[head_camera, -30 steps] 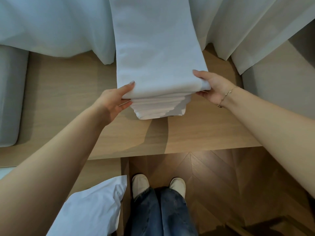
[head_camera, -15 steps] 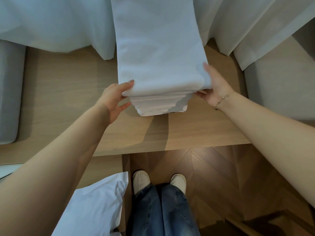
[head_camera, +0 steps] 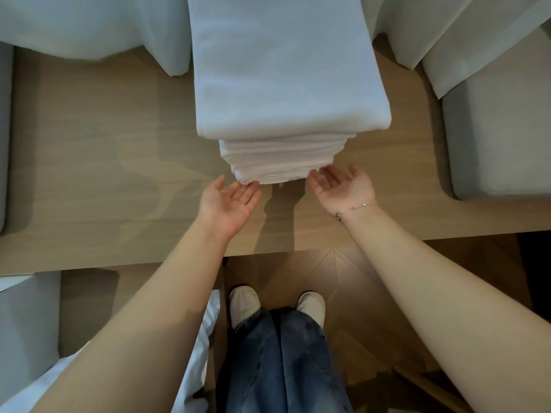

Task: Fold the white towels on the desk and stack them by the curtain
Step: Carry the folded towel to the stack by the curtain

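Note:
A tall stack of folded white towels [head_camera: 286, 84] stands on the wooden desk [head_camera: 104, 150], its far end against the white curtain [head_camera: 89, 25]. My left hand [head_camera: 229, 201] lies palm up at the stack's lower left corner, fingertips touching the bottom towels. My right hand [head_camera: 343, 186], also palm up with straight fingers, touches the lower right corner of the stack. Neither hand holds anything. A thin bracelet sits on my right wrist.
Grey upholstered seats flank the desk, one on the left [head_camera: 4, 138] and one on the right [head_camera: 501, 138]. White bedding [head_camera: 26, 323] lies at the lower left. The desk's front edge runs just above my shoes [head_camera: 277, 305] on the herringbone wood floor [head_camera: 372, 293].
Both hands let go of the top towel's sides and dropped to the stack's base with palms turned up. The view moved closer over the desk.

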`<act>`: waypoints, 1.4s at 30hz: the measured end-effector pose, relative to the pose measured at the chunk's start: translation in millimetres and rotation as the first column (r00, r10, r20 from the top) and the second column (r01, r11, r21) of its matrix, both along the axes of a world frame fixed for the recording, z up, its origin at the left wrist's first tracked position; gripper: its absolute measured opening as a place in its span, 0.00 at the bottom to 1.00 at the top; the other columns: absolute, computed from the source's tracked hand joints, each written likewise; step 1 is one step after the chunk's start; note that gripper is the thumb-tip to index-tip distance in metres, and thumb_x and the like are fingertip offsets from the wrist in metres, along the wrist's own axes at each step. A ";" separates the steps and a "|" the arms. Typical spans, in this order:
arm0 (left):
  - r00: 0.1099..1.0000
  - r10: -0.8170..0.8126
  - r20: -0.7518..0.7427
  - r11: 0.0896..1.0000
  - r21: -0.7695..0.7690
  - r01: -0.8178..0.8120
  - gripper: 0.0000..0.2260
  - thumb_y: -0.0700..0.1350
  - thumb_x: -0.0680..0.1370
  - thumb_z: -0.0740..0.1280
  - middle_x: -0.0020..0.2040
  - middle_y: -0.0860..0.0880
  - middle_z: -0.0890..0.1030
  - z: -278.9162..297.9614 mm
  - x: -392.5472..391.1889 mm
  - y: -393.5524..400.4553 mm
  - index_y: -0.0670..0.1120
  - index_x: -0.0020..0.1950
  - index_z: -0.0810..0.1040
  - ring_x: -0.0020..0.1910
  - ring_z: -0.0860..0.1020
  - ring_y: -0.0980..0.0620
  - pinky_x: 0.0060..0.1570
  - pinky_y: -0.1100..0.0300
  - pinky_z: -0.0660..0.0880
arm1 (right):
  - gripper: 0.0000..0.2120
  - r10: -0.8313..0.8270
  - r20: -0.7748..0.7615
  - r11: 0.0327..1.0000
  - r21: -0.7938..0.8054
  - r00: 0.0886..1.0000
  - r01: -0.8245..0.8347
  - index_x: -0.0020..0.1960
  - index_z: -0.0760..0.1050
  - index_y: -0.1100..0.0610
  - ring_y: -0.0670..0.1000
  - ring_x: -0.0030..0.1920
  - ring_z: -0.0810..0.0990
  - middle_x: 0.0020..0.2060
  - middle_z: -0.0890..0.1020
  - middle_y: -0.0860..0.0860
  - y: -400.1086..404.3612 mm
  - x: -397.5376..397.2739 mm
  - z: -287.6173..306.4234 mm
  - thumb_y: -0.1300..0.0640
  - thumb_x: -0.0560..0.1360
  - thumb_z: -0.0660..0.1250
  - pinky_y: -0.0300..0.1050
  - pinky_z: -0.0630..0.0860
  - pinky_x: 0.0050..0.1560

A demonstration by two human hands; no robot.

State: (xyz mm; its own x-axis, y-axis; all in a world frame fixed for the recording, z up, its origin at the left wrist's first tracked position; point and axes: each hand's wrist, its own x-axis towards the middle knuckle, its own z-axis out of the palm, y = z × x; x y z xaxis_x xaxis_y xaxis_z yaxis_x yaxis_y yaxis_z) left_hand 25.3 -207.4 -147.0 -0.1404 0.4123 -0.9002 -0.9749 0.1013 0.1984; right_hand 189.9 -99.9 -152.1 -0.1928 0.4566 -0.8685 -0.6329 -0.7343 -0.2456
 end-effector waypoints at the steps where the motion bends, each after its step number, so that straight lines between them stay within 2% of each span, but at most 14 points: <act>1: 1.000 0.008 0.000 1.000 0.009 -0.008 0.22 0.47 0.84 0.56 0.68 0.35 0.73 0.4 -1.5 3.8 0.34 0.73 0.64 0.69 0.72 0.40 0.72 0.47 0.65 | 0.23 -0.024 -0.020 1.000 0.005 1.000 0.024 0.70 0.66 0.65 0.59 0.67 0.71 0.67 0.71 0.60 1.7 -2.1 1.4 0.51 0.83 0.53 0.54 0.69 0.68; 7: 0.999 0.003 0.038 0.998 0.063 -0.005 0.21 0.49 0.80 0.64 0.60 0.36 0.79 13.6 -7.9 14.6 0.33 0.64 0.72 0.61 0.78 0.42 0.70 0.49 0.68 | 0.23 -0.105 -0.081 0.995 -0.006 0.991 0.104 0.69 0.67 0.69 0.59 0.67 0.74 0.67 0.72 0.62 20.6 -6.8 12.4 0.54 0.81 0.58 0.50 0.73 0.65; 11: 0.999 -0.030 -0.040 0.995 0.094 0.034 0.18 0.50 0.80 0.65 0.59 0.40 0.80 18.5 -16.6 28.5 0.36 0.62 0.75 0.61 0.79 0.46 0.67 0.47 0.69 | 0.23 -0.064 -0.104 0.997 0.031 0.993 0.068 0.69 0.67 0.69 0.60 0.66 0.73 0.68 0.71 0.63 30.0 -14.6 18.9 0.53 0.81 0.59 0.48 0.76 0.62; 13: 0.995 -0.072 -0.071 0.995 0.057 0.076 0.17 0.50 0.80 0.65 0.59 0.41 0.80 18.1 -18.9 30.7 0.37 0.61 0.76 0.61 0.79 0.47 0.66 0.46 0.68 | 0.23 -0.054 -0.096 0.998 0.025 0.994 0.056 0.69 0.67 0.69 0.60 0.66 0.74 0.67 0.71 0.63 28.7 -17.5 20.0 0.53 0.81 0.59 0.48 0.76 0.61; 18: 0.992 -0.120 -0.050 0.992 0.039 0.122 0.15 0.48 0.81 0.62 0.62 0.40 0.79 15.3 -25.1 25.4 0.37 0.60 0.75 0.62 0.78 0.45 0.70 0.47 0.67 | 0.22 -0.072 -0.086 0.997 0.000 0.994 0.072 0.69 0.67 0.68 0.60 0.66 0.74 0.66 0.72 0.63 22.3 -13.8 15.6 0.54 0.82 0.57 0.50 0.74 0.65; 20: 0.980 -0.183 -0.080 0.983 0.011 0.184 0.16 0.48 0.82 0.59 0.64 0.40 0.78 17.6 -28.6 25.1 0.37 0.63 0.74 0.63 0.77 0.45 0.71 0.48 0.67 | 0.20 -0.049 -0.056 0.999 0.007 0.997 0.049 0.67 0.68 0.68 0.60 0.66 0.74 0.66 0.73 0.62 20.4 -14.1 15.8 0.55 0.82 0.55 0.52 0.73 0.66; 24: 0.928 -0.265 -0.261 0.963 -0.129 0.238 0.18 0.48 0.84 0.54 0.66 0.42 0.74 33.9 -38.1 21.4 0.42 0.71 0.70 0.67 0.72 0.44 0.71 0.48 0.65 | 0.11 0.075 0.060 0.996 0.050 0.995 -0.078 0.55 0.73 0.62 0.56 0.60 0.75 0.58 0.75 0.57 12.6 -10.7 29.4 0.57 0.81 0.56 0.51 0.72 0.64; 28: 0.777 -0.267 -0.570 0.963 -0.184 0.196 0.18 0.55 0.84 0.53 0.61 0.51 0.78 75.3 -47.8 25.0 0.48 0.63 0.76 0.62 0.74 0.53 0.63 0.53 0.67 | 0.10 0.077 0.119 0.989 0.117 0.990 -0.090 0.56 0.74 0.60 0.53 0.54 0.77 0.55 0.77 0.55 11.3 -0.7 52.0 0.57 0.80 0.58 0.49 0.74 0.59; 31: 0.726 -0.283 -0.627 0.953 -0.098 0.287 0.14 0.56 0.82 0.59 0.56 0.52 0.82 105.7 -53.0 38.3 0.49 0.57 0.78 0.57 0.79 0.54 0.58 0.57 0.74 | 0.12 0.042 0.228 0.982 0.172 0.973 -0.083 0.60 0.73 0.60 0.50 0.51 0.78 0.54 0.78 0.54 19.3 3.1 73.0 0.58 0.81 0.58 0.47 0.77 0.51; 33: 0.698 -0.308 -0.647 0.938 -0.085 0.336 0.13 0.53 0.80 0.66 0.56 0.51 0.83 116.3 -55.9 44.9 0.48 0.61 0.77 0.56 0.81 0.53 0.55 0.58 0.76 | 0.14 0.040 0.332 0.968 0.219 0.942 -0.119 0.64 0.72 0.60 0.50 0.53 0.78 0.56 0.78 0.54 26.8 3.7 86.7 0.59 0.80 0.61 0.46 0.77 0.50; 35: 0.661 -0.328 -0.675 0.926 -0.093 0.365 0.19 0.52 0.77 0.70 0.59 0.49 0.82 120.6 -59.9 49.6 0.46 0.65 0.75 0.57 0.81 0.51 0.53 0.58 0.76 | 0.16 0.068 0.433 0.945 0.260 0.899 -0.197 0.66 0.71 0.59 0.50 0.56 0.77 0.55 0.79 0.53 33.9 2.4 98.1 0.60 0.79 0.62 0.45 0.77 0.50; 37: 0.637 -0.384 -0.668 0.889 -0.082 0.450 0.23 0.53 0.75 0.72 0.60 0.49 0.82 123.6 -63.8 56.3 0.45 0.67 0.74 0.57 0.81 0.51 0.53 0.59 0.76 | 0.19 0.143 0.532 0.920 0.239 0.835 -0.310 0.69 0.69 0.59 0.51 0.57 0.77 0.56 0.78 0.53 39.4 -0.2 107.5 0.61 0.79 0.64 0.45 0.77 0.52; 39: 0.649 -0.445 -0.617 0.848 -0.056 0.527 0.21 0.52 0.77 0.71 0.58 0.50 0.83 126.5 -66.0 65.2 0.44 0.65 0.75 0.57 0.81 0.52 0.57 0.58 0.76 | 0.22 0.247 0.626 0.883 0.170 0.740 -0.438 0.71 0.67 0.60 0.51 0.59 0.75 0.61 0.76 0.54 42.2 -4.1 114.5 0.60 0.78 0.65 0.48 0.76 0.58; 42: 0.669 -0.465 -0.580 0.848 -0.074 0.525 0.17 0.48 0.78 0.70 0.56 0.47 0.84 124.5 -69.1 79.8 0.41 0.63 0.76 0.53 0.83 0.50 0.52 0.57 0.78 | 0.13 0.343 0.752 0.781 0.104 0.563 -0.616 0.61 0.69 0.59 0.53 0.60 0.74 0.55 0.77 0.52 47.5 -11.4 123.6 0.60 0.78 0.65 0.49 0.73 0.63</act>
State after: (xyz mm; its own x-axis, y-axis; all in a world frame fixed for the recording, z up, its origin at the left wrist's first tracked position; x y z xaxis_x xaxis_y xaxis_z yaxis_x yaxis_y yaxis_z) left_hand -43.8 -127.6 -22.5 -0.3507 0.6445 -0.6794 -0.4947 0.4885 0.7188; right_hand 178.5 -52.4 -28.4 0.0891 0.7436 -0.6627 0.2316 -0.6625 -0.7123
